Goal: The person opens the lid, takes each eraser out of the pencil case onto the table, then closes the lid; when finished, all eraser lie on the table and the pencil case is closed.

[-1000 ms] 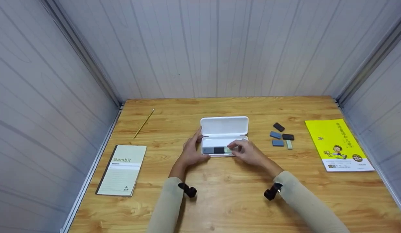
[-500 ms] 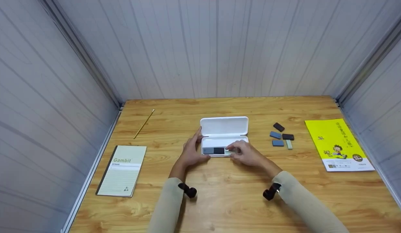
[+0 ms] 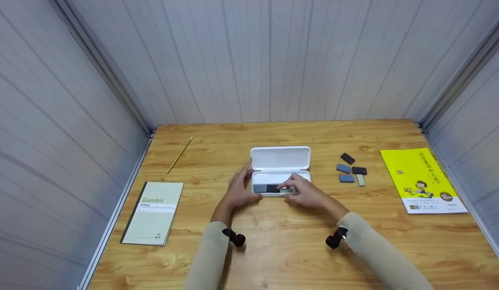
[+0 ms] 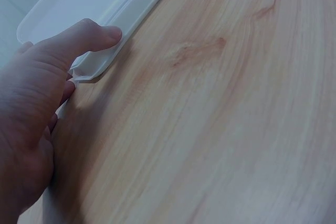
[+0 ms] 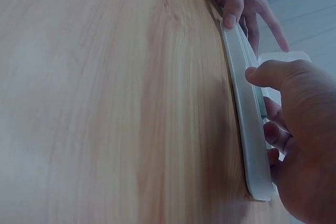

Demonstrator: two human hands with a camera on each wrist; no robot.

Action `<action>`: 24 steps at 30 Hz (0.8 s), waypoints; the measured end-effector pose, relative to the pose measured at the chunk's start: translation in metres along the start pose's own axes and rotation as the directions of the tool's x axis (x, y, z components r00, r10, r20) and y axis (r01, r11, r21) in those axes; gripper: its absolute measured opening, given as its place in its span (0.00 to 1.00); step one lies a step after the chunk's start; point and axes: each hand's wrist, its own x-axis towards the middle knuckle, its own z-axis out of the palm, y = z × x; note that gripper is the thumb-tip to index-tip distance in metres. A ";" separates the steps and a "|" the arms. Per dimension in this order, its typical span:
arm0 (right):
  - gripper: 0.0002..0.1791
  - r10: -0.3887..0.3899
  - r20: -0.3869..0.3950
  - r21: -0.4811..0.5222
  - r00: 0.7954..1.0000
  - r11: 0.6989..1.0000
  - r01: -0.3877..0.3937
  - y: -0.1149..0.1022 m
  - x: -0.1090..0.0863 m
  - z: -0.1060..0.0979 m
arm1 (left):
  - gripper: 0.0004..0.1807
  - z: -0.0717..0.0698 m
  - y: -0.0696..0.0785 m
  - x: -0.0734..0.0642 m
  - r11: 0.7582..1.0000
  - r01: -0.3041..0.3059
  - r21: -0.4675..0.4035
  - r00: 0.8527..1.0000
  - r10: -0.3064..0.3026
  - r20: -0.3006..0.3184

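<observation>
A white pencil case (image 3: 281,177) lies with its lid up in the middle of the table. Along its front compartment sit a grey-blue eraser (image 3: 259,188), a black eraser (image 3: 272,188) and a pale green eraser (image 3: 286,190), partly covered by fingers. My left hand (image 3: 239,188) grips the case's left end, thumb on the front edge and fingers round the side. My right hand (image 3: 306,192) reaches in at the front right. Its index fingertip presses where the black and green erasers meet, while its thumb (image 5: 268,74) rests at the front wall; the other fingers are bent inside the case.
Several loose erasers (image 3: 346,178), blue, black and pale green, lie to the right of the case. Beyond them is a yellow book (image 3: 410,169). On the left are a notebook (image 3: 152,213) and a pencil (image 3: 179,155). Panel walls (image 3: 269,60) enclose the wooden table (image 3: 281,249).
My right hand has shifted slightly left along the compartment, its index fingertip going from the green eraser to the black one's edge. My left hand keeps its grip on the case.
</observation>
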 end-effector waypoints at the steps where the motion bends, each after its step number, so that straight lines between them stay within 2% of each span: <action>1: 0.18 -0.003 0.001 -0.006 1.000 1.000 0.003 0.000 0.000 0.000 | 0.74 0.000 0.001 0.000 1.000 0.001 -0.002 1.000 -0.001 0.002; 6: 0.15 -0.003 0.000 -0.020 1.000 1.000 0.003 0.001 0.001 0.002 | 0.74 0.000 0.003 -0.002 1.000 0.003 -0.003 1.000 -0.003 0.008; 13: 0.14 -0.041 -0.015 0.006 0.999 0.999 0.041 0.003 0.000 0.000 | 0.73 0.002 -0.001 0.001 0.999 -0.045 0.012 0.999 0.045 -0.011; 18: 0.18 -0.027 -0.012 0.034 1.000 0.999 0.027 0.005 -0.001 -0.004 | 0.74 0.002 -0.002 0.000 0.999 -0.036 0.015 0.999 0.037 -0.014; 24: 0.19 -0.050 -0.039 0.053 0.998 0.997 0.052 0.009 0.000 -0.007 | 0.74 0.001 0.000 -0.001 1.000 -0.015 0.014 1.000 0.015 -0.003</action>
